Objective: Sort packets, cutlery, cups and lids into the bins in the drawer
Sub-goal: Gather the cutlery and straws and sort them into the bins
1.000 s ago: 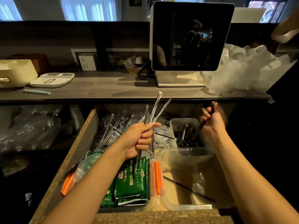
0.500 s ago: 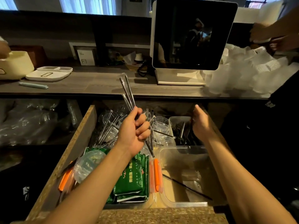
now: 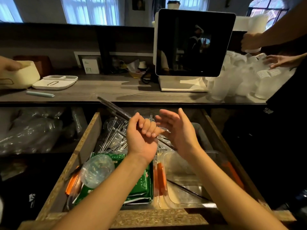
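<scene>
My left hand (image 3: 142, 131) is closed around a bundle of wrapped cutlery sticks (image 3: 114, 107) that slant up to the left, held above the open drawer (image 3: 86, 141). My right hand (image 3: 177, 130) is open, palm turned toward the left fist, right beside the bundle's lower ends. Below, more wrapped cutlery (image 3: 114, 140) lies at the drawer's back left. Green packets (image 3: 141, 185) fill the front middle. A clear lid (image 3: 97, 170) rests on them. Orange-handled cutlery (image 3: 160, 178) lies beside a clear bin (image 3: 182, 170) holding one dark stick (image 3: 186, 189).
A grey bin (image 3: 201, 136) sits at the drawer's back right. On the counter stand a dark screen (image 3: 194, 44), a white tray (image 3: 54, 82) and a heap of clear cups (image 3: 240, 83). Other people's hands reach in at the far left (image 3: 8, 65) and far right (image 3: 279, 61).
My left hand has tilted the bundle further to the left and lowered it. My right hand has left the grey bin, empty, and come over beside the left fist.
</scene>
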The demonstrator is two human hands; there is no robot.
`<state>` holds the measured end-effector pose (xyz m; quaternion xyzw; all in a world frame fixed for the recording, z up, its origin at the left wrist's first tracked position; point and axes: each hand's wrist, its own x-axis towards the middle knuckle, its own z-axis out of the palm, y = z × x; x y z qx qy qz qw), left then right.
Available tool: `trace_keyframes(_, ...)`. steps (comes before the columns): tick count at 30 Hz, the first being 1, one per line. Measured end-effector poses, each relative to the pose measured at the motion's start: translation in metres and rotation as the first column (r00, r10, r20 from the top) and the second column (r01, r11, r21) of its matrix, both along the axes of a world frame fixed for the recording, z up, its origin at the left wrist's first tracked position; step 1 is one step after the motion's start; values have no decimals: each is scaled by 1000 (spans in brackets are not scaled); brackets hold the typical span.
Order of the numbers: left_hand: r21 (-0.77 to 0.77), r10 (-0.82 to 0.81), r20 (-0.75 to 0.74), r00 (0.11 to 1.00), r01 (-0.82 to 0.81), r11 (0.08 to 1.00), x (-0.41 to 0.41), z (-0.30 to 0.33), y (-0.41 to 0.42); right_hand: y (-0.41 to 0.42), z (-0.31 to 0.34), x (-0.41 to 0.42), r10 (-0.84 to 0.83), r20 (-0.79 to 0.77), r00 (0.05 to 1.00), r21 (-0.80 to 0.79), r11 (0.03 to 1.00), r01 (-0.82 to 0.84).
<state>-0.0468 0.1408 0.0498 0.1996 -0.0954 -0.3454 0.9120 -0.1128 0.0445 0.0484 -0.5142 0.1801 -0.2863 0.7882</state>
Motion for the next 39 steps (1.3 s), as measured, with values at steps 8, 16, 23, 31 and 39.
trace_keyframes(8, 158, -51, 13, 999, 49, 986, -54, -4, -6, 40, -9, -20, -353, 49, 934, 235, 913, 333)
trace_keyframes(16, 602, -342, 77, 936, 230, 764, -90, -16, 5, 11, -8, -59, -59, -89, 994, 2, 998, 59)
trace_keyframes(23, 786, -726, 135, 675, 373, 493, -109, -19, 14, -3, 4, -80, 102, -120, 988, 160, 984, -83)
trace_keyframes(31, 777, -426, 448, 786, -107, 620, -67, -22, 35, -40, -42, -83, -8, -695, 719, -230, 950, -212)
trace_keyframes(39, 699, -206, 489, 848, -240, 673, -40, -19, 51, -26, -65, -79, -48, -924, 379, -343, 543, -767)
